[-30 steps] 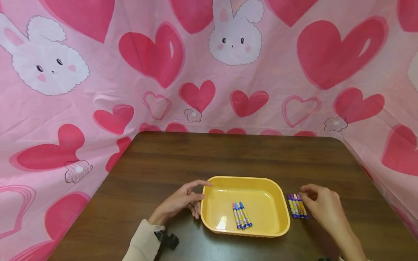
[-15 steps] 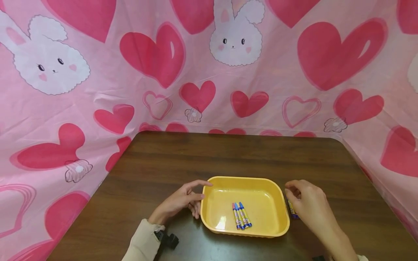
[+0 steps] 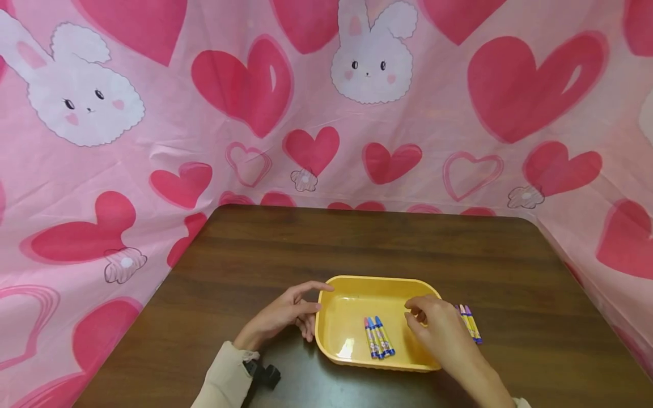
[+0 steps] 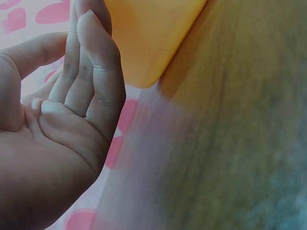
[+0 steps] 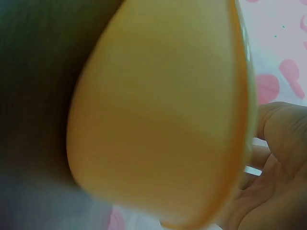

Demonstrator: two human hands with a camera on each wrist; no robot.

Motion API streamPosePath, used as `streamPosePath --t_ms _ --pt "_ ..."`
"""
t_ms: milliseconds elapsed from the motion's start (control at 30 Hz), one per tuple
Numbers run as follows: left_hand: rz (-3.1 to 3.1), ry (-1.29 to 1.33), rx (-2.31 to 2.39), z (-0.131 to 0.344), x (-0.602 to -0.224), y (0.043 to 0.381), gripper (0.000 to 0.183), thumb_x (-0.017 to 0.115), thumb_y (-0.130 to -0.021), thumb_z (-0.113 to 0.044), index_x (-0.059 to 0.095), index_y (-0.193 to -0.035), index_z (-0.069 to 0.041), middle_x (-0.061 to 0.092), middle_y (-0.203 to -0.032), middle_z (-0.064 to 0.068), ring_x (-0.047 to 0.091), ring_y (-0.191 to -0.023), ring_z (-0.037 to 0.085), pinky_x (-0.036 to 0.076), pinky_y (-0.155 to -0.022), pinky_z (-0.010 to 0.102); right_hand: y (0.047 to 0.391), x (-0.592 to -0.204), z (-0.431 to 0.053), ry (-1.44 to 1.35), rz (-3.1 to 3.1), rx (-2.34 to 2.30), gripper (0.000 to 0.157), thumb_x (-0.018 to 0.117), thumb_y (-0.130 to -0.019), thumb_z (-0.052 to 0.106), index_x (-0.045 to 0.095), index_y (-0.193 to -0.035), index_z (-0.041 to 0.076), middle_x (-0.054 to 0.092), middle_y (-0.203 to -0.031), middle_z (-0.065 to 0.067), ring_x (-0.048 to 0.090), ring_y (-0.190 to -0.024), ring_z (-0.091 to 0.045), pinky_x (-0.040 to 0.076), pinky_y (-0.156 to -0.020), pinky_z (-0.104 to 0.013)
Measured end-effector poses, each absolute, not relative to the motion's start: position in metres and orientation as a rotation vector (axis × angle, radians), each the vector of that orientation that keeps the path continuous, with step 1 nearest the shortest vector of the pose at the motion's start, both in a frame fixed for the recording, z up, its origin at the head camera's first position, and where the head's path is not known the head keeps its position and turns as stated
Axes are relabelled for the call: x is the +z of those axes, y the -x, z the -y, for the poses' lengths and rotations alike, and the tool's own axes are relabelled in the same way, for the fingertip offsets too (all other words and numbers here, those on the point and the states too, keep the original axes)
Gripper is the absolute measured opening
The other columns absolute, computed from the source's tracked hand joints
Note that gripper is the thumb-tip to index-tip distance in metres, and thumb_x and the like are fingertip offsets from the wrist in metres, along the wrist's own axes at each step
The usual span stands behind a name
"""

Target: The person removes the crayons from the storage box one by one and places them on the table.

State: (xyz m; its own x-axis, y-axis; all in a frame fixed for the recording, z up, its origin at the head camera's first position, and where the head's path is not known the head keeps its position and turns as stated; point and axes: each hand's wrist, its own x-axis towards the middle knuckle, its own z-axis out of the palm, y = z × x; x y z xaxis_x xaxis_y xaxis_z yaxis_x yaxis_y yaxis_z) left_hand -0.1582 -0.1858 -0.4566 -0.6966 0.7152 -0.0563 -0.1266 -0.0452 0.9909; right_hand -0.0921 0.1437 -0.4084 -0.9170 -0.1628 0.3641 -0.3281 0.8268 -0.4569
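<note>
Yellow tray (image 3: 343, 326): left hand (image 3: 283, 311) touches its rim, fingers loosely spread.

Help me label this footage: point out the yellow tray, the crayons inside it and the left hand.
Yellow tray (image 3: 344, 323): head view, bare floor.
Crayons (image 3: 378, 339): head view, a middle wrapper.
Left hand (image 3: 280, 314): head view, near thumb base.

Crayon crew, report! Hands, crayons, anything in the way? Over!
Left hand touching left rim of yellow tray. Right hand over tray's right side, grip hidden. Crayons in tray; more crayons outside, partly blocked from view by right hand.
</note>
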Motion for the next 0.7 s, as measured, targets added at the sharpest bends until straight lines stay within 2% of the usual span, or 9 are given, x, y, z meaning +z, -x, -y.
streamPosePath --t_ms 300,400,567,700 --pt "-1.655 -0.627 1.792 0.186 -0.456 0.161 0.045 0.053 -0.102 -0.006 0.043 -0.147 -0.006 0.070 -0.069 0.011 0.068 -0.054 0.021 0.057 -0.053 0.030 0.100 -0.426 -0.114 -0.335 2.917 0.823 0.008 0.077 -0.079 0.010 0.074 -0.086 0.009 0.058 -0.071 0.007 0.050 -0.066 -0.010 0.048 -0.064 -0.029" --pt "-1.660 -0.626 1.787 0.185 -0.456 0.161 0.047 0.053 -0.102 -0.006 0.041 -0.147 -0.004 0.070 -0.069 0.012 0.068 -0.053 0.022 0.057 -0.053 0.031 0.100 -0.430 -0.113 -0.326 2.966 0.817 0.006 0.076 -0.078 0.011 0.071 -0.080 0.011 0.054 -0.067 0.007 0.047 -0.064 -0.010 0.045 -0.060 -0.028" --pt "-1.668 -0.629 1.777 0.185 -0.458 0.161 0.046 0.052 -0.102 -0.004 0.041 -0.147 -0.004 0.070 -0.070 0.012 0.068 -0.053 0.022 0.058 -0.053 0.031 0.097 -0.435 -0.114 -0.338 3.029 0.853 0.017 0.078 -0.077 0.010 0.063 -0.071 0.016 0.048 -0.060 0.008 0.044 -0.057 -0.010 0.037 -0.052 -0.025" --pt "-1.671 -0.633 1.780 0.185 -0.460 0.161 0.045 0.053 -0.102 -0.006 0.043 -0.147 -0.006 0.070 -0.069 0.012 0.068 -0.053 0.022 0.058 -0.053 0.031 0.096 -0.435 -0.114 -0.356 3.032 0.876 0.018 0.077 -0.074 0.007 0.061 -0.069 0.015 0.049 -0.061 0.008 0.045 -0.057 -0.010 0.037 -0.051 -0.025"
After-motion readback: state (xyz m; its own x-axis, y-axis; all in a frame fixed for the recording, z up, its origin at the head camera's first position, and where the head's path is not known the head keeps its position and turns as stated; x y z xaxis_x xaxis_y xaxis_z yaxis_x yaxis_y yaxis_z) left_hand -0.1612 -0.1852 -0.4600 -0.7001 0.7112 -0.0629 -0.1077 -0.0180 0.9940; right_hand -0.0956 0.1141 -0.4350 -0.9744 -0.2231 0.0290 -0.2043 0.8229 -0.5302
